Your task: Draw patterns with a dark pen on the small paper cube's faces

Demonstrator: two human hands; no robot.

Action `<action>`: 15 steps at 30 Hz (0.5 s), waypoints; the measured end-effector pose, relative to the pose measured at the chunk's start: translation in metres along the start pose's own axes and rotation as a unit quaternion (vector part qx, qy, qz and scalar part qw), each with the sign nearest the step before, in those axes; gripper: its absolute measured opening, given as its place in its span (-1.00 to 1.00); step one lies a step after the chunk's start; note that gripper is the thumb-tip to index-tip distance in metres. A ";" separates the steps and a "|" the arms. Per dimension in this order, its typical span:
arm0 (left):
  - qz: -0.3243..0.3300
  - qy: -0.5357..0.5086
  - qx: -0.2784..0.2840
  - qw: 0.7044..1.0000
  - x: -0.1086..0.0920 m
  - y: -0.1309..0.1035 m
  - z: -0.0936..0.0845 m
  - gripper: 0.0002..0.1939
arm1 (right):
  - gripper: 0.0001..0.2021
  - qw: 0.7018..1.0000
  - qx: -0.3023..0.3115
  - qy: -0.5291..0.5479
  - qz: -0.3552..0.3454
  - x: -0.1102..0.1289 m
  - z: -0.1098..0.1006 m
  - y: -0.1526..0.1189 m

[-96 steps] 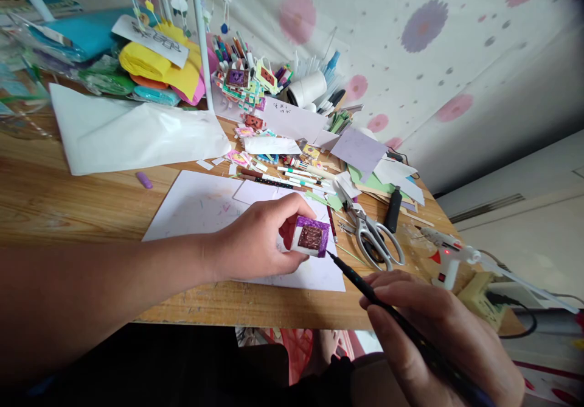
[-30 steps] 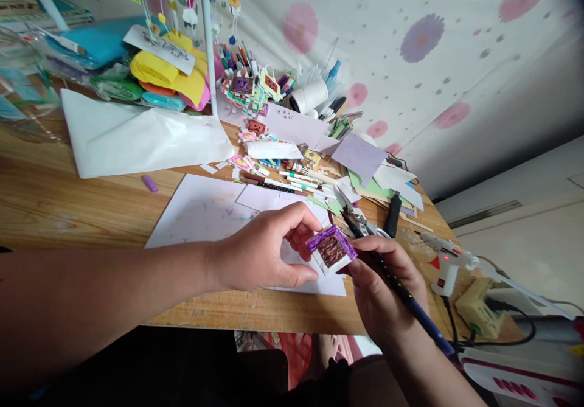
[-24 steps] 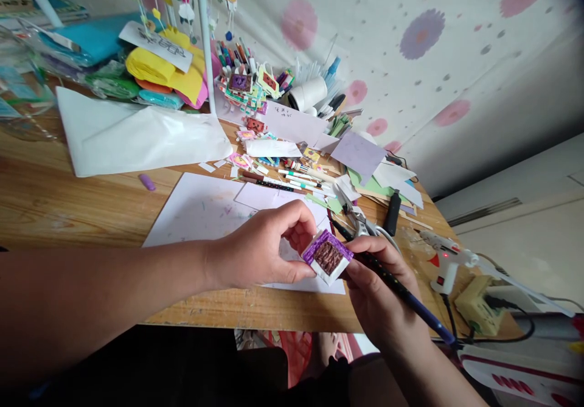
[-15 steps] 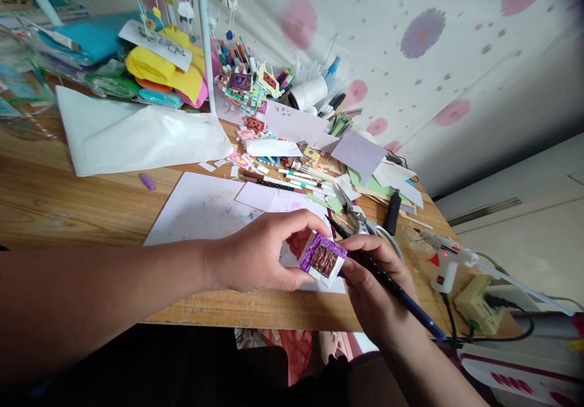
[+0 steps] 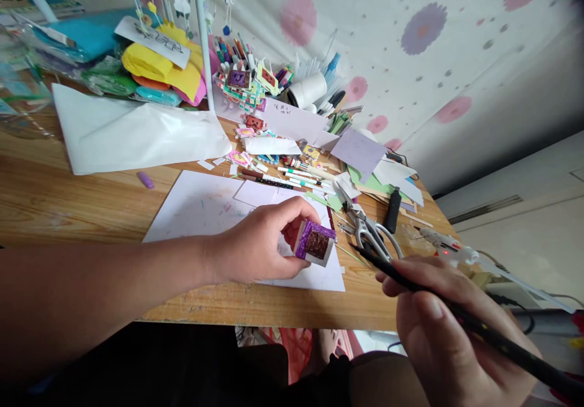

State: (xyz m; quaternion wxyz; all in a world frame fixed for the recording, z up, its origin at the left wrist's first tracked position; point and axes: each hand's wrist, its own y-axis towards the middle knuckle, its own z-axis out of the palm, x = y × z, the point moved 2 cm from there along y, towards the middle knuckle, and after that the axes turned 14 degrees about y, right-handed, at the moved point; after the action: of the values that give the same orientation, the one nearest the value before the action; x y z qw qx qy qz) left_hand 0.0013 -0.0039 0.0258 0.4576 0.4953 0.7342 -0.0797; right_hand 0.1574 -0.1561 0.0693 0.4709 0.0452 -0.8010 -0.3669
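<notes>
Your left hand [image 5: 262, 246] pinches a small paper block [image 5: 314, 243] between thumb and fingers, holding it just above the right near part of the white sheet [image 5: 201, 203] on the wooden table [image 5: 55, 197]. The block has a purple border and a brown scribbled middle, with a plain white side facing near. It looks light and hollow, likely easy to crush, so hold it by its edges with little pressure and keep your fingers off the coloured face, where fresh ink could smear.

Your right hand [image 5: 449, 328] is closed around a dark pen [image 5: 456, 317], whose tip points left toward the block but stays apart from it.

Just right of the block lie scissors [image 5: 371, 232], and further right a glue gun [image 5: 449, 252] shows a red light; its nozzle may be hot. Beyond the sheet a row of markers [image 5: 285, 179] lies among paper scraps, and a heap of finished small coloured pieces [image 5: 244, 84] sits at the far side near a white cup [image 5: 308, 89]. A large white bag [image 5: 132, 133] lies far left.
</notes>
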 end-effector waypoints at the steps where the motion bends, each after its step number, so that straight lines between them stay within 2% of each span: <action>1: 0.000 0.001 0.000 1.000 0.000 0.000 0.000 -0.67 | -0.84 0.999 0.020 -0.021 0.025 0.005 0.000 -0.001; 4: 0.001 0.003 0.000 1.000 0.001 0.000 0.001 -0.67 | -0.85 0.996 0.048 -0.057 0.055 0.013 0.002 -0.003; 10: 0.004 0.010 0.002 1.000 0.000 0.000 0.000 -0.66 | -0.82 0.996 0.054 -0.065 -0.013 0.006 0.007 -0.001; 15: 0.010 0.003 0.004 1.000 -0.001 -0.001 -0.001 -0.66 | -0.84 0.994 0.060 -0.085 -0.019 0.006 0.008 0.001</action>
State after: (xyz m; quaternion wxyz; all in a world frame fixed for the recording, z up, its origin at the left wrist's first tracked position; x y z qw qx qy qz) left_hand 0.0005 -0.0050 0.0269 0.4541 0.5047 0.7303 -0.0762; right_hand 0.1476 -0.1534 0.0718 0.3908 0.0569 -0.8575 -0.3298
